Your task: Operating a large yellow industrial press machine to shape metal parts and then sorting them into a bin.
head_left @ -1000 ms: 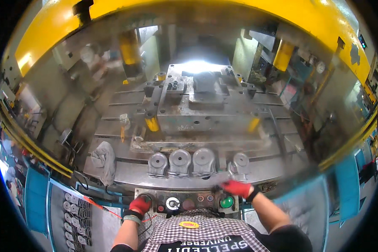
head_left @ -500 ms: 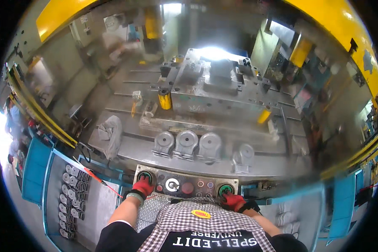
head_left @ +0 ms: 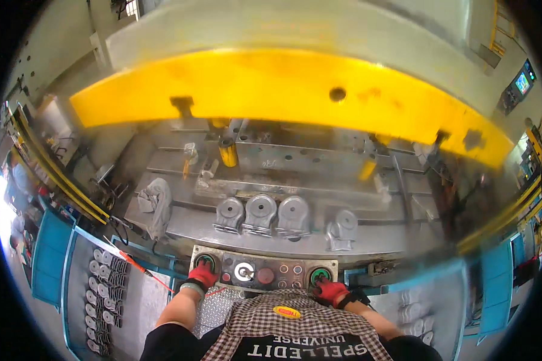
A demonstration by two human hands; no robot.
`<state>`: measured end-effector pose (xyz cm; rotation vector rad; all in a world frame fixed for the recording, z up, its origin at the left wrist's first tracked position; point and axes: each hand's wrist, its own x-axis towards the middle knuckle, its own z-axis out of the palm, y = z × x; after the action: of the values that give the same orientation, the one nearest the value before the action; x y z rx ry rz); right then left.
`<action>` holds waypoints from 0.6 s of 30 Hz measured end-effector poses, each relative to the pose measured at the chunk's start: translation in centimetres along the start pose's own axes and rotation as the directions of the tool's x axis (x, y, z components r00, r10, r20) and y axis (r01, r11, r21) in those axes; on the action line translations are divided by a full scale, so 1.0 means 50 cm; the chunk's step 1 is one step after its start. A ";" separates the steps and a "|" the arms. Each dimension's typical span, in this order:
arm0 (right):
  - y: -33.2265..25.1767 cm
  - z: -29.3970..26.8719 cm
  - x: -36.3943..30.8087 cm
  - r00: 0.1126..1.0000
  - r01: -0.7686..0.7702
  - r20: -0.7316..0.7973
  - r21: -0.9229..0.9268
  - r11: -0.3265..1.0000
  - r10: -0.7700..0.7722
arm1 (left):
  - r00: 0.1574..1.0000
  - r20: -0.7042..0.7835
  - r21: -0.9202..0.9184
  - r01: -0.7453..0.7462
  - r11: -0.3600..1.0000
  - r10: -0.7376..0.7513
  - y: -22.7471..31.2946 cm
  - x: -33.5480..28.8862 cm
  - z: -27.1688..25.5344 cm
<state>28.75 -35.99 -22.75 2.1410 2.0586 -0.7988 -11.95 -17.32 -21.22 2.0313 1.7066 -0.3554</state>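
My left hand, in a red glove, rests on the green round button at the left end of a control panel. In a matching red glove, my right hand lies against the green round button at the panel's right end. Above the panel, several grey cast metal parts stand in a row on the steel press bed. One more grey part stands to their right. The big yellow press ram is low over the die block.
A grey rag lies on the bed's left side. A blue-edged tray with rows of grey parts sits at my lower left. More grey parts lie in a bin at my lower right. A small screen glows at the upper right.
My right hand left the part on the bed and came down to the right green button. The yellow ram has come down over the die, and my view tilted upward.
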 end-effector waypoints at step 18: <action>0.000 -0.032 0.000 0.998 0.025 -0.058 0.134 0.991 -0.017 | 0.828 0.222 0.038 -0.534 0.844 0.514 0.201 0.080 -0.301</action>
<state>29.23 -35.35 -21.38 2.2387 2.1151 -0.9162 -2.78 -7.63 -8.36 2.3393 0.9634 -0.4452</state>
